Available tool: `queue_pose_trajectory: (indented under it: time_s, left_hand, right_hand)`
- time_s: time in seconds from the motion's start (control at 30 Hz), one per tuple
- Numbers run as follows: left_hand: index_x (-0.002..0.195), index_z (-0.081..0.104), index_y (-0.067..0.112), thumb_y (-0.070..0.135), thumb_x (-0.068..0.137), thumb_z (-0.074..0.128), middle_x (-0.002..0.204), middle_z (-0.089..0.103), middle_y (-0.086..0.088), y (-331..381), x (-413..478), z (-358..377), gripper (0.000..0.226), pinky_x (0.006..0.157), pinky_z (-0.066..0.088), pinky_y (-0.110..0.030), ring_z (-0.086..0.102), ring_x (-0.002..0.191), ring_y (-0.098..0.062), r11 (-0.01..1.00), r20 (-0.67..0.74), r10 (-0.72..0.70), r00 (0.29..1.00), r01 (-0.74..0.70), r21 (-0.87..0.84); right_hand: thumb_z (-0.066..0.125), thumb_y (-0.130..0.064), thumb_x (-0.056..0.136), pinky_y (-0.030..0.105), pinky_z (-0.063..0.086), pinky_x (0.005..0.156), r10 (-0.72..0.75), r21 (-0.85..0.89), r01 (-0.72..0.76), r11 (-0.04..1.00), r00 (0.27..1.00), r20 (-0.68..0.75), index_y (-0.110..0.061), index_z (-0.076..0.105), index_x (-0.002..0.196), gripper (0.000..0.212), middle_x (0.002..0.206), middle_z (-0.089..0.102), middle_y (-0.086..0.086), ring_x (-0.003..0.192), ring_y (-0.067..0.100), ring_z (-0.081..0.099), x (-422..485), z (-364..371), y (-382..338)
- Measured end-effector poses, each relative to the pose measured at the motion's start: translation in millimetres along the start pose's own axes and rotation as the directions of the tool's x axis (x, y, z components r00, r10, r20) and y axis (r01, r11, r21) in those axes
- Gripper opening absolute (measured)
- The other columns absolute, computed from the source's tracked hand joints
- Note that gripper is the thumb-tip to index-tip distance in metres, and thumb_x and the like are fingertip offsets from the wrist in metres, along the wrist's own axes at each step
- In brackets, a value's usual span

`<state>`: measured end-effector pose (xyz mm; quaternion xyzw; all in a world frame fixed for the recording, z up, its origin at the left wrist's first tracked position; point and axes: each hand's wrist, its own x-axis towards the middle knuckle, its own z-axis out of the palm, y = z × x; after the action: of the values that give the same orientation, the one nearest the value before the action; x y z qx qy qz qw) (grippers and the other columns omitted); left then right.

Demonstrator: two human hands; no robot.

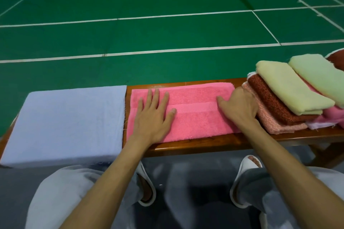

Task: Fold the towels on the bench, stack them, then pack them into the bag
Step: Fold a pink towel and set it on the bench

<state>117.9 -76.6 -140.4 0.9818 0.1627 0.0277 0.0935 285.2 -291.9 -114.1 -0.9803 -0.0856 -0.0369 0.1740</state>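
Observation:
A pink towel (195, 117) lies folded flat on the wooden bench (214, 144) in the middle of the view. My left hand (154, 113) presses flat on its left part, fingers spread. My right hand (240, 106) rests on its right end, fingers bent, thumb pointing left; whether it pinches the cloth is unclear. A pale blue towel (65, 124) covers the bench's left end. At the right sit folded towels: a yellow one (290, 87) on a dark red one (271, 102) on a salmon one (275, 122), and a light green one (320, 76). No bag is in view.
Beyond the bench spreads a green sports court floor (149, 37) with white lines. My knees in grey trousers and my feet in white slippers (247, 178) are below the bench's near edge. A dark red cloth (337, 59) shows at the right border.

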Motion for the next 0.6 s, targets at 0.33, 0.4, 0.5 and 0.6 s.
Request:
queue_pose_trajectory:
  time_s: [0.33,0.4,0.5,0.6]
  left_hand:
    - [0.165,0.001,0.03,0.072,0.099,0.006,0.171,-0.012,-0.003,37,11,13,0.078,0.128,-0.007,-0.051,-0.019,0.157,-0.023,0.996,0.015,0.006,1.0,-0.005,-0.09]
    - [0.165,0.005,0.031,0.068,0.102,0.011,0.172,-0.005,0.002,46,10,9,0.073,0.129,-0.004,-0.049,-0.012,0.158,-0.018,0.965,-0.003,0.009,1.0,-0.009,-0.263]
    - [0.162,0.023,0.032,0.065,0.104,0.028,0.169,0.022,0.007,64,12,-17,0.067,0.128,0.018,-0.042,0.019,0.156,-0.012,0.41,0.087,-0.12,0.989,0.129,-0.903]
    - [0.157,0.038,0.025,0.063,0.104,0.032,0.15,0.055,-0.013,53,22,-47,0.065,0.113,0.043,-0.042,0.056,0.134,-0.028,-0.26,0.329,-0.16,0.931,0.282,-0.924]
  right_hand:
    - [0.056,-0.035,0.102,0.052,0.048,0.087,-0.122,0.111,0.114,0.987,0.99,0.072,-0.002,0.043,0.119,0.04,0.119,0.059,0.029,0.106,0.048,0.06,28,-46,12]
    - [0.063,-0.027,0.098,0.046,0.046,0.088,-0.163,0.222,0.143,0.965,0.984,0.074,-0.004,0.043,0.119,0.037,0.118,0.06,0.024,0.105,0.042,0.059,31,-59,6]
    - [0.07,-0.013,0.088,0.033,0.044,0.09,-0.232,0.409,0.185,0.894,0.97,0.068,-0.01,0.043,0.134,0.053,0.125,0.059,0.014,0.103,0.028,0.058,27,-68,-19]
    - [0.071,-0.003,0.084,0.044,0.059,0.089,-0.367,0.664,0.175,0.727,0.916,0.16,-0.023,0.029,0.155,0.085,0.134,0.06,0.011,0.105,0.021,0.068,5,-64,-61]
